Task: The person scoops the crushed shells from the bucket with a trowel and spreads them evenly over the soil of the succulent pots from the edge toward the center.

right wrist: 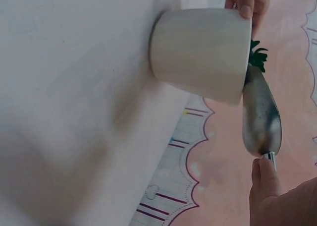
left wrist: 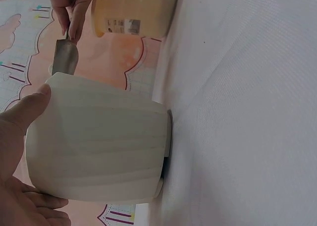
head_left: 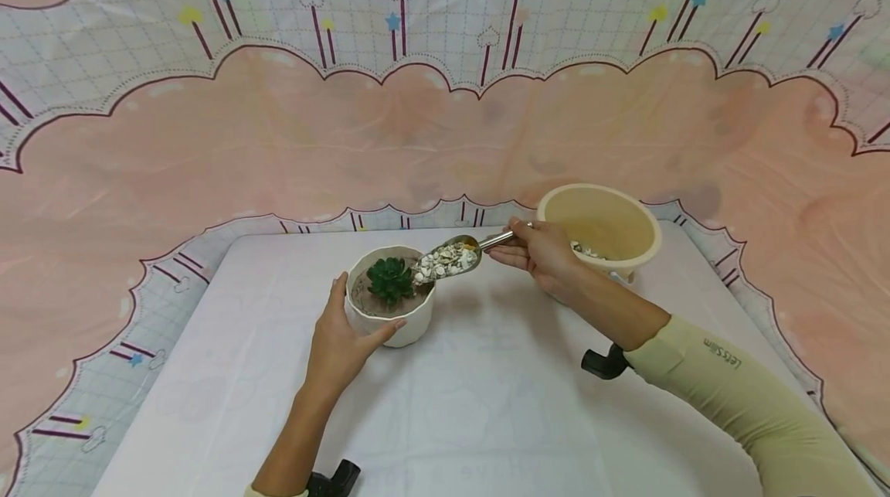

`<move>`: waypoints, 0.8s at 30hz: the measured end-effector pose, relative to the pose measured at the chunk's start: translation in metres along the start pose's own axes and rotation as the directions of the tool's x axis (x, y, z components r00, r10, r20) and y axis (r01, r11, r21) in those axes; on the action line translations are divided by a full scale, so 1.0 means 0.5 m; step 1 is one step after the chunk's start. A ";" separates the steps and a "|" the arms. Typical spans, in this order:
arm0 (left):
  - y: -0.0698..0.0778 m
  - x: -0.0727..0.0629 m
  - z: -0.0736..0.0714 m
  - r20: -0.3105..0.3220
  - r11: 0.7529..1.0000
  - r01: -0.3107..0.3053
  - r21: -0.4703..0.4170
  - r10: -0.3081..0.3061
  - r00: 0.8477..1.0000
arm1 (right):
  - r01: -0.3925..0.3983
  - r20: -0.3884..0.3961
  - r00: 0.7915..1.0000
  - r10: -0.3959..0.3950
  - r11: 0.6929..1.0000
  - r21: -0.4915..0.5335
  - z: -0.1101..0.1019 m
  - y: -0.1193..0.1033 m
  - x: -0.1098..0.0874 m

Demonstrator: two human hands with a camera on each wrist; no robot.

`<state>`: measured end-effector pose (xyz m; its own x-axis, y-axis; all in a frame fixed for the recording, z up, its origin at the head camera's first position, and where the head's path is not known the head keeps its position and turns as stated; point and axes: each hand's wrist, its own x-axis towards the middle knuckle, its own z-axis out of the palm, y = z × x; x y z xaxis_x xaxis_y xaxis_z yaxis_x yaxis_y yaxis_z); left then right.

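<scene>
A white flowerpot (head_left: pixel 410 325) stands on the table with a green succulent (head_left: pixel 390 280) set in grey-brown soil. My left hand (head_left: pixel 342 346) grips the pot by its near left side, thumb and fingers spread round the upper wall. In my right hand (head_left: pixel 545 257) is the handle of a metal scoop (right wrist: pixel 261 117), pinched between thumb and fingers. White and pale pebbles (head_left: pixel 448 260) fill the scoop, whose front lip reaches over the pot's right rim beside the succulent. In the right wrist view the scoop's underside shows, its tip against the rim.
Behind my right hand stands a cream plastic tub (head_left: pixel 601 222) with some pebbles (head_left: pixel 586 250) at its bottom. A white cloth covers the table (head_left: pixel 487 412). A patterned pink and white curtain (head_left: pixel 445 134) hangs behind the table's far edge.
</scene>
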<state>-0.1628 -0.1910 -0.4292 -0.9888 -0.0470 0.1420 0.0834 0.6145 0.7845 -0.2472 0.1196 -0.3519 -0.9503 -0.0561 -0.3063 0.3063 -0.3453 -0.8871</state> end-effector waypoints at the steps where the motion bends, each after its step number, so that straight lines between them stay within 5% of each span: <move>1: 0.000 0.000 0.000 0.001 1.000 0.000 0.000 0.000 1.000 | 0.000 -0.002 1.000 0.000 1.000 -0.001 0.000 0.000 0.000; 24: 0.000 -0.003 -0.001 0.014 1.000 0.011 -0.004 -0.011 1.000 | 0.054 -0.001 0.999 -0.054 0.998 -0.023 0.004 -0.011 0.003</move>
<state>-0.1614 -0.1917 -0.4291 -0.9913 -0.0424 0.1247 0.0730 0.6108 0.7884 -0.2501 0.1197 -0.3468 -0.9655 -0.0366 -0.2579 0.2555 -0.3260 -0.9102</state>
